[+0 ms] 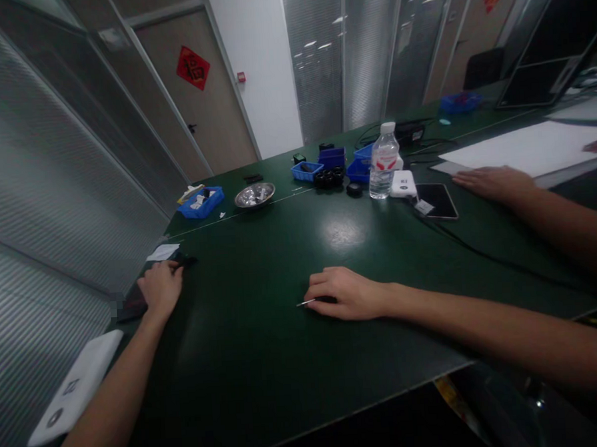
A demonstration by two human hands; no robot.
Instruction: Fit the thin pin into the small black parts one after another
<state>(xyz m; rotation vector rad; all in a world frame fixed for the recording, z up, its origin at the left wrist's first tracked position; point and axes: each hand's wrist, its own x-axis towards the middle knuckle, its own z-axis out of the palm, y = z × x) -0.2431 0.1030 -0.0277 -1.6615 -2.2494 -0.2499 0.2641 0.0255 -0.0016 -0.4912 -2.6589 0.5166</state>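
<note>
My right hand rests on the green table, fingers curled round a small screwdriver. Its thin silver shaft points left from under the fingers, and most of the dark handle is hidden. Farther left, by the table's left edge, my left hand has its fingers closed on a small black object too dark to name. A white paper lies just beyond that hand. Beside my left forearm is a white flat box.
A metal dish and a blue basket stand toward the back left. Near the middle right are a water bottle, a tablet-like device and a black cable. Another person's hand lies beside white sheets.
</note>
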